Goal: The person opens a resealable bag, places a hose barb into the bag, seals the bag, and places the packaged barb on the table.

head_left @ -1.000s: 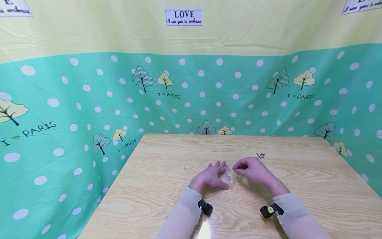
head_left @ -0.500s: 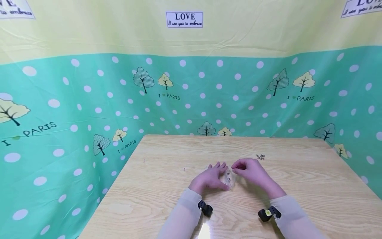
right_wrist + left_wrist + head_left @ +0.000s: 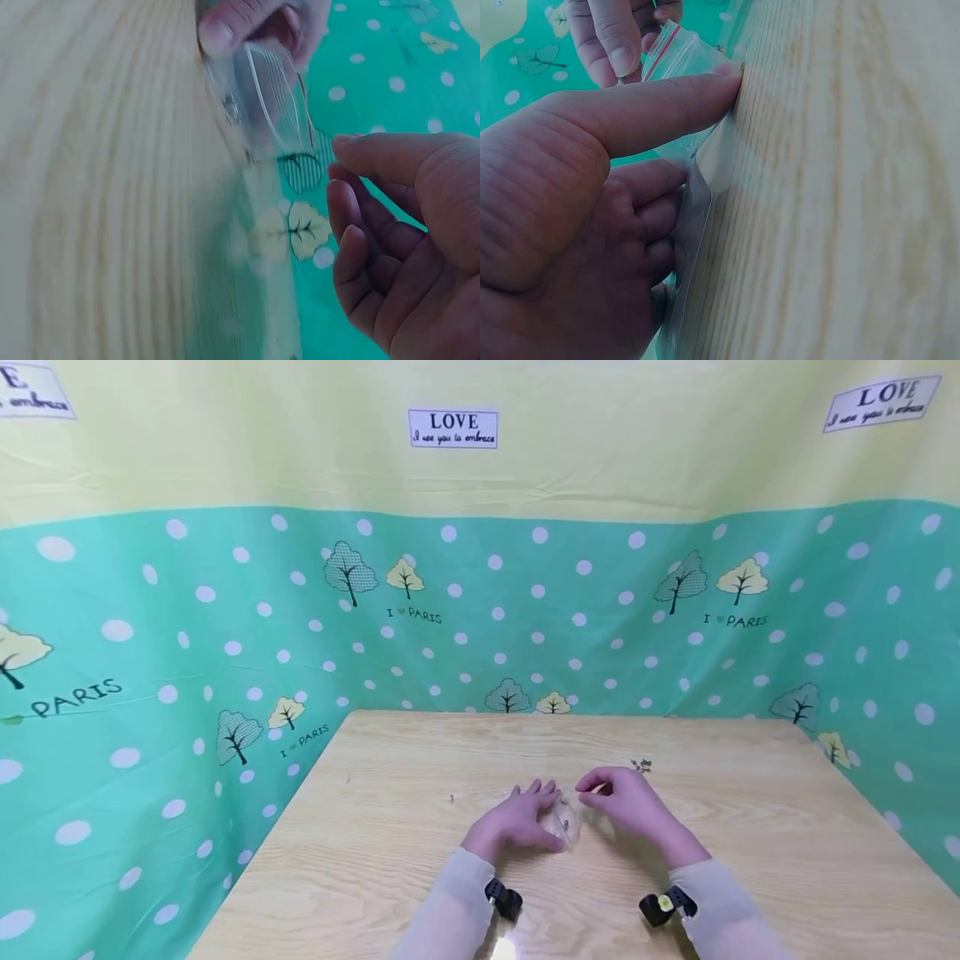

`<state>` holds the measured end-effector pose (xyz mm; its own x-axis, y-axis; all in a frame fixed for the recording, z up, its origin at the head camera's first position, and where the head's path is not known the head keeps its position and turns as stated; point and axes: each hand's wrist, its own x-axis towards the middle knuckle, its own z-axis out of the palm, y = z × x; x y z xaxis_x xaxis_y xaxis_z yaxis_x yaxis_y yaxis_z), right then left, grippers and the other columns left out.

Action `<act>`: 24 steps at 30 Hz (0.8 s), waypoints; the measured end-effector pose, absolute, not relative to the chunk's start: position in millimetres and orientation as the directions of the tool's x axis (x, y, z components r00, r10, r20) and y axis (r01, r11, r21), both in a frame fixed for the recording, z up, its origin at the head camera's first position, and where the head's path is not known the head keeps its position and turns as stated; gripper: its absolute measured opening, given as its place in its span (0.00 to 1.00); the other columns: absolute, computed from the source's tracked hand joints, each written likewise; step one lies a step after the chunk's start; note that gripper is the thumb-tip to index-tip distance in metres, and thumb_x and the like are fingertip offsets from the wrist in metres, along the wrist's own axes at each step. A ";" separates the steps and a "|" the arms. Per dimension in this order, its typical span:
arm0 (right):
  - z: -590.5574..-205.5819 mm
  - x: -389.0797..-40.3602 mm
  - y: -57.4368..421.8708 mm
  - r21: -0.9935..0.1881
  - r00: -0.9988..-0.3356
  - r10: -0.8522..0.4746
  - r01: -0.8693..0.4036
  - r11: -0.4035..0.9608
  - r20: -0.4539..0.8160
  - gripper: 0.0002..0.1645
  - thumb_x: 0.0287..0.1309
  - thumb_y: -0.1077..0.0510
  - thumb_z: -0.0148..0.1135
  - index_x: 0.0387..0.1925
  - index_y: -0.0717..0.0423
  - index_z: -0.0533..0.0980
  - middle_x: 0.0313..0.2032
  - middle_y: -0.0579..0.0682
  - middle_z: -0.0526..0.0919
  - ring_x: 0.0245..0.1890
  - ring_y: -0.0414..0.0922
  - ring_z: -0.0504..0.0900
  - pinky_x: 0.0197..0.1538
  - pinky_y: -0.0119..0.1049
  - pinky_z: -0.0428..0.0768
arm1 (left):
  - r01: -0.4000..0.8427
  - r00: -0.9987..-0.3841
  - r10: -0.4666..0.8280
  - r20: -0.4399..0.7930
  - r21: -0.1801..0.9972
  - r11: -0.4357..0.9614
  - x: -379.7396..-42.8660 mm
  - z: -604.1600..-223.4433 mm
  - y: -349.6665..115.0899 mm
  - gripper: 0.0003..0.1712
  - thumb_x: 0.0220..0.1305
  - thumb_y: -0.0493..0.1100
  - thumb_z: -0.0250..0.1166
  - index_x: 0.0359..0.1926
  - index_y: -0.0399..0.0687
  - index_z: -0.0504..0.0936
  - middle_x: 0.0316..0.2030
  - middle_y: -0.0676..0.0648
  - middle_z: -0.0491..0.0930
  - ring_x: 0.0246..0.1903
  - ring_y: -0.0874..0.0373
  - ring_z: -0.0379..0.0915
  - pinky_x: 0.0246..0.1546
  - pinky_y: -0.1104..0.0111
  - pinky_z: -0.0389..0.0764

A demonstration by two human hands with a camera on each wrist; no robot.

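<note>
A clear zip bag (image 3: 573, 832) with a red-striped edge lies on the wooden table, a few small metal pieces showing through its film. My left hand (image 3: 517, 823) holds the bag, its thumb (image 3: 667, 112) across the near side and its fingers on the far side, fairly spread. Just right of the bag's mouth is my right hand (image 3: 626, 797). Its thumb (image 3: 390, 156) and bent fingers come close together, with nothing visible between them. The red-striped edge of the zip bag (image 3: 277, 97) faces this hand.
A small pile of dark metal pieces (image 3: 642, 766) lies beyond my right hand. One tiny piece (image 3: 452, 798) sits left of the left hand, and a faint pinkish one (image 3: 348, 779) is farther left. A patterned green and yellow curtain (image 3: 480, 610) stands behind the wooden table (image 3: 337, 860).
A small metal piece that was near the right fingertips is now lower inside the bag. The right fingertips have parted slightly. The left hand stays on the bag; the head view has tilted up slightly.
</note>
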<state>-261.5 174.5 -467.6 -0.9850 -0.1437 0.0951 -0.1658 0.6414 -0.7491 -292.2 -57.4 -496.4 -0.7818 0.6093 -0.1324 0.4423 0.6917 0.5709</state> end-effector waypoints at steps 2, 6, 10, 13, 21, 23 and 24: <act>-468.4 -263.8 182.4 -0.745 -0.987 -0.132 -0.158 0.648 0.095 0.09 0.65 0.62 0.72 0.47 0.55 0.87 0.42 0.48 0.89 0.41 0.46 0.85 0.47 0.43 0.86 | 0.439 -0.781 0.610 -0.129 0.581 0.686 -293.3 -495.7 -57.9 0.54 0.61 0.56 0.79 0.82 0.49 0.65 0.84 0.50 0.54 0.84 0.45 0.41 0.83 0.46 0.44; -473.5 -268.6 204.6 -0.726 -0.991 -0.101 -0.136 0.674 0.091 0.14 0.64 0.62 0.73 0.50 0.60 0.86 0.46 0.54 0.90 0.46 0.53 0.87 0.51 0.49 0.87 | 0.432 -0.785 0.606 -0.132 0.584 0.687 -293.5 -493.6 -58.0 0.54 0.60 0.56 0.80 0.82 0.50 0.65 0.84 0.51 0.54 0.84 0.45 0.41 0.83 0.46 0.45; -476.3 -271.0 229.1 -0.720 -0.997 -0.032 -0.070 0.690 0.066 0.18 0.63 0.61 0.73 0.53 0.65 0.85 0.47 0.59 0.89 0.50 0.58 0.86 0.54 0.53 0.85 | 0.425 -0.794 0.594 -0.127 0.584 0.692 -290.7 -491.4 -58.4 0.55 0.58 0.55 0.81 0.82 0.50 0.66 0.84 0.51 0.54 0.84 0.42 0.42 0.82 0.45 0.46; -477.2 -271.7 245.7 -0.737 -0.999 0.029 -0.007 0.675 0.037 0.22 0.62 0.61 0.73 0.55 0.67 0.83 0.48 0.61 0.88 0.50 0.58 0.85 0.51 0.50 0.85 | 0.420 -0.798 0.590 -0.122 0.590 0.689 -288.8 -489.9 -58.5 0.55 0.58 0.54 0.81 0.82 0.50 0.66 0.84 0.51 0.54 0.83 0.40 0.42 0.82 0.44 0.46; -489.6 -274.4 269.2 -0.743 -0.996 0.087 0.040 0.669 0.025 0.27 0.63 0.62 0.72 0.62 0.68 0.79 0.51 0.64 0.86 0.53 0.61 0.83 0.55 0.51 0.83 | 0.404 -0.801 0.584 -0.132 0.600 0.690 -287.8 -489.9 -57.8 0.55 0.57 0.53 0.82 0.82 0.50 0.66 0.84 0.51 0.54 0.84 0.41 0.42 0.82 0.43 0.45; -492.7 -275.4 269.7 -0.733 -0.996 0.084 0.030 0.679 0.037 0.27 0.63 0.63 0.71 0.62 0.69 0.79 0.51 0.65 0.86 0.54 0.63 0.82 0.60 0.58 0.80 | 0.405 -0.799 0.586 -0.134 0.601 0.689 -287.0 -490.6 -58.1 0.55 0.57 0.53 0.81 0.82 0.49 0.66 0.84 0.50 0.54 0.83 0.40 0.42 0.82 0.42 0.45; -493.7 -275.6 269.0 -0.728 -0.996 0.080 0.028 0.685 0.037 0.27 0.63 0.63 0.71 0.62 0.69 0.79 0.51 0.65 0.85 0.55 0.64 0.82 0.61 0.61 0.79 | 0.406 -0.797 0.589 -0.135 0.602 0.688 -286.5 -491.2 -58.6 0.55 0.58 0.53 0.81 0.81 0.49 0.66 0.84 0.49 0.54 0.83 0.39 0.42 0.82 0.42 0.46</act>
<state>-275.6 269.0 -493.7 -0.9961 0.0798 0.0366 0.0282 0.6853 -0.7277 -286.5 -58.6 -491.2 -0.7971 0.5886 -0.1349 0.4061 0.6878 0.6016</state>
